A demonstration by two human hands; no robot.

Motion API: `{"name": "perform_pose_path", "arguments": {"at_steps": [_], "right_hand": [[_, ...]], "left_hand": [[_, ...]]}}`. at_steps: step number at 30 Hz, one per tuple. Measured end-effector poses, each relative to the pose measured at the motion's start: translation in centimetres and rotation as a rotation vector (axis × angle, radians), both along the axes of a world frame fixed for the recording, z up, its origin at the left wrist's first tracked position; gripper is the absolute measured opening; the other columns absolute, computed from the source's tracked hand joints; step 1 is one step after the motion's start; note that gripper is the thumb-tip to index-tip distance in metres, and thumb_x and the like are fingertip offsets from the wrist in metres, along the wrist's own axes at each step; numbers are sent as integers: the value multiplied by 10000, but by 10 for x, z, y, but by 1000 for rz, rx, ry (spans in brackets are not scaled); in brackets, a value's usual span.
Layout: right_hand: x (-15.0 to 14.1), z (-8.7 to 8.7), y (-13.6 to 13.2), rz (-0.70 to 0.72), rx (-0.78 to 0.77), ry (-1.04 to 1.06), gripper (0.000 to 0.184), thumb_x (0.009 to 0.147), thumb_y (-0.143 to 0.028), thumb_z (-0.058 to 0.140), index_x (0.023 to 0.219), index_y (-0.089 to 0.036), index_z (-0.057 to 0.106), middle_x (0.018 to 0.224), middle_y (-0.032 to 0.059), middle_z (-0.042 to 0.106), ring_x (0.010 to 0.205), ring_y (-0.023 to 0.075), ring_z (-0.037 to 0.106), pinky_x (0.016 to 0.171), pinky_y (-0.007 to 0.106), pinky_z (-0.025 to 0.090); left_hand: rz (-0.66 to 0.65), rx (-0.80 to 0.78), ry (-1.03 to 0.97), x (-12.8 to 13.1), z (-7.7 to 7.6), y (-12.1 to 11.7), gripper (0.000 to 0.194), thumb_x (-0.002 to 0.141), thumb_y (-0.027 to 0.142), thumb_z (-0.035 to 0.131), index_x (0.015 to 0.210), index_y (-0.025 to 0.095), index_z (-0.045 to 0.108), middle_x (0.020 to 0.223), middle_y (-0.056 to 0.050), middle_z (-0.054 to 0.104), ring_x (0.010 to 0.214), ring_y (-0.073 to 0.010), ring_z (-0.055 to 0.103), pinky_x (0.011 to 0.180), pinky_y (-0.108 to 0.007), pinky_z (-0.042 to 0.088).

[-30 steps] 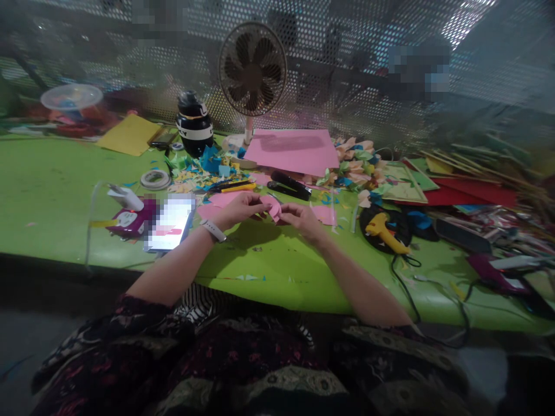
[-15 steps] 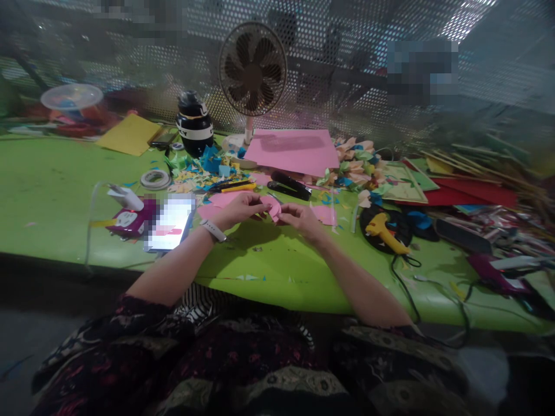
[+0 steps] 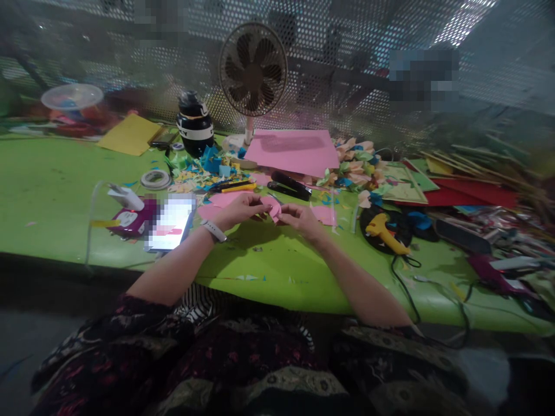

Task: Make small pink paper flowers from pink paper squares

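Note:
Between my two hands, above the green table, is a small curled piece of pink paper (image 3: 273,209). My left hand (image 3: 243,211) pinches its left side, the fingers closed. At its lower right edge my right hand (image 3: 302,221) grips it between thumb and fingertips. Partly under my left hand lie flat pink paper pieces (image 3: 217,206). Another pink strip (image 3: 324,215) rests just beyond my right hand. Behind the hands are a black stapler (image 3: 289,186) and a yellow cutter knife (image 3: 237,186). How the paper's folds meet is too small to tell.
A lit phone (image 3: 171,222) stands left of my forearm, with a tape roll (image 3: 155,179) behind. To the right lies a yellow glue gun (image 3: 385,234) with a trailing cord. A fan (image 3: 252,70), black bottle (image 3: 195,130) and pink sheet (image 3: 291,149) line the back among paper scraps.

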State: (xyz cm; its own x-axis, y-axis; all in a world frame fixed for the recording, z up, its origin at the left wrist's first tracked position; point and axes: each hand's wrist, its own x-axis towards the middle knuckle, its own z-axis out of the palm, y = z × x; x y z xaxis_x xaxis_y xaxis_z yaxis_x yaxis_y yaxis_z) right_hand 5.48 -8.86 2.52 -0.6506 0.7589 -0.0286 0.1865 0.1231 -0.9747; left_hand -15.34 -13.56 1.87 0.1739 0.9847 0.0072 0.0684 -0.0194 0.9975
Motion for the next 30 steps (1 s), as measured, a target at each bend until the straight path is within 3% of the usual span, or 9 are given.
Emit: {"name": "perform_pose_path", "arguments": {"at_steps": [8, 21, 30], "right_hand": [[-1, 2, -2, 5, 6, -4, 198, 794, -368, 745, 886, -193, 734, 865, 47, 757, 788, 163, 694, 833, 350, 572], [-2, 4, -4, -40, 17, -46, 81, 802, -211, 675, 850, -191, 737, 811, 29, 744, 741, 143, 678, 794, 315, 553], [-2, -1, -3, -48, 55, -70, 102, 789, -253, 659, 804, -184, 733, 779, 32, 727, 726, 147, 650, 753, 304, 525]], "left_hand": [[2, 1, 3, 1, 1, -1, 198, 843, 329, 715, 838, 136, 674, 824, -31, 683, 731, -100, 620, 704, -242, 500], [11, 39, 29, 2, 0, 0, 228, 830, 357, 716, 823, 134, 668, 782, -25, 660, 692, -100, 597, 682, -245, 488], [8, 129, 148, 3, -8, 3, 240, 844, 367, 680, 769, 144, 630, 689, -1, 576, 615, -88, 507, 584, -223, 410]]}}
